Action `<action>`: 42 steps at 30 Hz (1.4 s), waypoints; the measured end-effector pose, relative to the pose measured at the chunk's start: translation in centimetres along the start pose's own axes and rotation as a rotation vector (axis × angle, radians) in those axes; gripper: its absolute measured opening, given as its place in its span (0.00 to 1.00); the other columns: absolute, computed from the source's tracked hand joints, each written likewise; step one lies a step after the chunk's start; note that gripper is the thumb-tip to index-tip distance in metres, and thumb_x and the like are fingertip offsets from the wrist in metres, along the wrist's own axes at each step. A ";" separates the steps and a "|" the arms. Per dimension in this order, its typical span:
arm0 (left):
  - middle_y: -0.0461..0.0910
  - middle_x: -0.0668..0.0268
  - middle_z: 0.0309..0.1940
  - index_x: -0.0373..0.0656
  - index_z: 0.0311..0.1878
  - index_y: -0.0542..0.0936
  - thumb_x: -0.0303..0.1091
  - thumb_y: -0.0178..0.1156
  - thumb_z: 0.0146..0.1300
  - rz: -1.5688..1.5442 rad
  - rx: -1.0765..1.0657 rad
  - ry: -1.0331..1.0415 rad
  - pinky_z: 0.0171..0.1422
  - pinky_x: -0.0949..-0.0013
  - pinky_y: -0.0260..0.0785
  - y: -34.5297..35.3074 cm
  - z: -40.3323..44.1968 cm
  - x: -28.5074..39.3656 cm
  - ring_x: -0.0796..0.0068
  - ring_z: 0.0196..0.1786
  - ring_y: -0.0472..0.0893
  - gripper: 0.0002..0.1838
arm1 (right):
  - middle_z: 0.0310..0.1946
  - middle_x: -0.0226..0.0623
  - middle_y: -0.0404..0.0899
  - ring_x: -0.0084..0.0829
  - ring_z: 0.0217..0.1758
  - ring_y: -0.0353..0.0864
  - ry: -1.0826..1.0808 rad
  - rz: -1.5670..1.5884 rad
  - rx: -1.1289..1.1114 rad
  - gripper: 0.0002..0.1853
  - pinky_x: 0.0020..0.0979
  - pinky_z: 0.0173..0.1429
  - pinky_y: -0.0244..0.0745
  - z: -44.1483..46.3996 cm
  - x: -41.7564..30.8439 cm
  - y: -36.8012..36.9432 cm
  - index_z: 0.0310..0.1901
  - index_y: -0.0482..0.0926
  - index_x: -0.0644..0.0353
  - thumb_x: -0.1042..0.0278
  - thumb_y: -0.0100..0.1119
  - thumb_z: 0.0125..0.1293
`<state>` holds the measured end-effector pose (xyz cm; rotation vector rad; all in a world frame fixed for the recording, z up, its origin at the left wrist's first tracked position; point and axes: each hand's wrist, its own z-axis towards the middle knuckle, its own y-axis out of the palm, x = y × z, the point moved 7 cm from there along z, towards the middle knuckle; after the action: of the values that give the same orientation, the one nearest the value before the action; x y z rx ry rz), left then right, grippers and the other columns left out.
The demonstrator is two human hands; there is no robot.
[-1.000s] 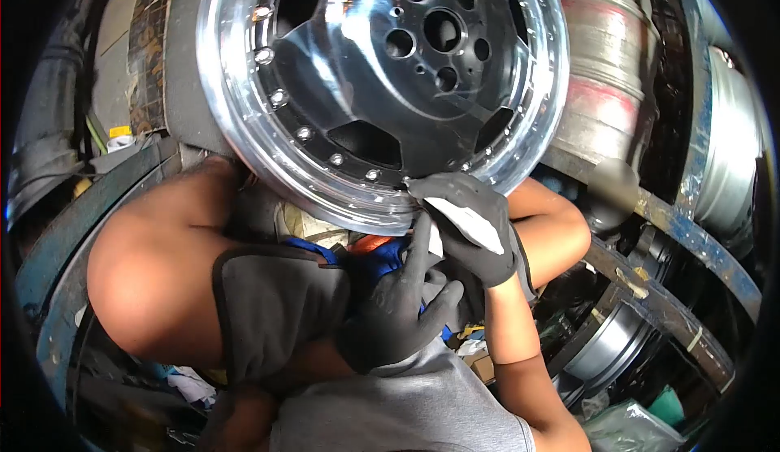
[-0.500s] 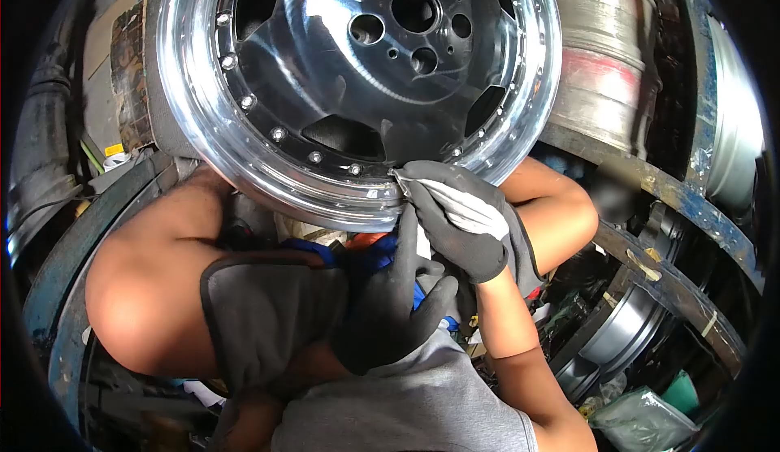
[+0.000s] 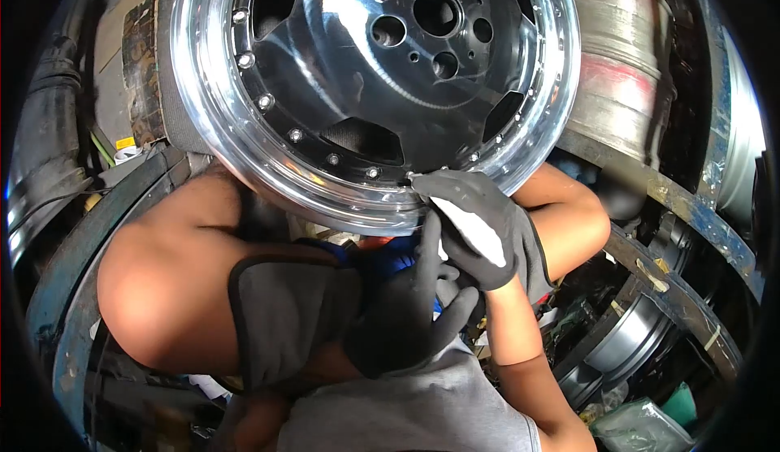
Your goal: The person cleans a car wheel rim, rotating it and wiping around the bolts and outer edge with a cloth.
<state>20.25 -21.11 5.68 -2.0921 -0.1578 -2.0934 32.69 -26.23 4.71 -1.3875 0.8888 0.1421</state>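
Observation:
A wheel rim with a glossy black face and polished silver lip lies in front of me, small bolts around its edge. My right hand, in a black glove, is closed around a white cloth, its fingertips at the lower inner edge of the lip beside the bolts. Just below, my left hand, also gloved in black, has its index finger pointing up to the lip's outer edge, with thumb and fingers apart. Part of the white cloth shows beside that finger.
Silver drums with red bands stand at the upper right. A blue metal frame crosses the right side, with another rim beneath it. A clear plastic bag lies at the lower right. Cardboard is at the upper left.
Over the last second the rim shifts left and then partly back right in view, as do the hands and surroundings. The right hand's fingertips stay by the lower lip.

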 end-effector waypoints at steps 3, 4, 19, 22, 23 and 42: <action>0.82 0.45 0.40 0.10 0.71 0.64 0.28 0.68 0.69 0.086 0.048 0.140 0.47 0.59 0.80 -0.5 0.7 0.9 0.62 0.34 0.83 0.36 | 0.53 0.41 0.89 0.48 0.55 0.88 0.024 0.012 0.005 0.26 0.46 0.58 0.82 -0.2 0.1 -0.3 0.59 0.86 0.54 0.76 0.69 0.56; 0.82 0.46 0.40 0.12 0.71 0.65 0.27 0.68 0.69 0.031 0.044 0.084 0.47 0.59 0.80 -0.6 0.7 0.6 0.61 0.35 0.84 0.36 | 0.53 0.41 0.89 0.48 0.55 0.88 0.039 0.000 0.040 0.26 0.46 0.58 0.82 -0.2 -0.2 -0.2 0.59 0.86 0.54 0.76 0.68 0.56; 0.85 0.55 0.42 0.35 0.56 0.81 0.25 0.68 0.68 -0.149 0.019 0.068 0.48 0.57 0.79 -0.3 -0.1 0.4 0.55 0.43 0.87 0.14 | 0.45 0.42 0.91 0.47 0.46 0.91 0.164 0.113 0.110 0.14 0.42 0.52 0.86 0.0 0.8 -0.1 0.52 0.89 0.59 0.79 0.70 0.65; 0.85 0.55 0.45 0.35 0.53 0.83 0.25 0.67 0.69 -0.113 -0.038 0.092 0.48 0.56 0.79 -0.2 0.0 1.1 0.55 0.44 0.87 0.11 | 0.47 0.42 0.91 0.49 0.49 0.91 0.083 0.125 0.052 0.17 0.44 0.54 0.86 0.4 0.1 -0.2 0.53 0.88 0.59 0.80 0.68 0.62; 0.85 0.55 0.46 0.35 0.52 0.83 0.25 0.67 0.69 -0.132 -0.046 0.060 0.48 0.56 0.79 -0.2 0.0 1.1 0.55 0.44 0.87 0.11 | 0.48 0.42 0.90 0.50 0.50 0.90 0.057 0.127 0.027 0.18 0.44 0.55 0.85 0.4 0.0 -0.4 0.54 0.88 0.59 0.81 0.68 0.61; 0.84 0.48 0.51 0.29 0.45 0.81 0.22 0.66 0.65 -0.393 -0.078 -0.112 0.48 0.54 0.82 0.1 0.0 1.0 0.52 0.45 0.86 0.08 | 0.49 0.44 0.89 0.50 0.51 0.89 0.015 0.128 -0.009 0.20 0.44 0.54 0.84 1.1 0.0 -0.4 0.55 0.87 0.60 0.77 0.67 0.58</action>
<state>20.29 -21.23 6.72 -2.3862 -0.5522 -2.2154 33.42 -25.34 4.90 -1.3420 0.9905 0.2338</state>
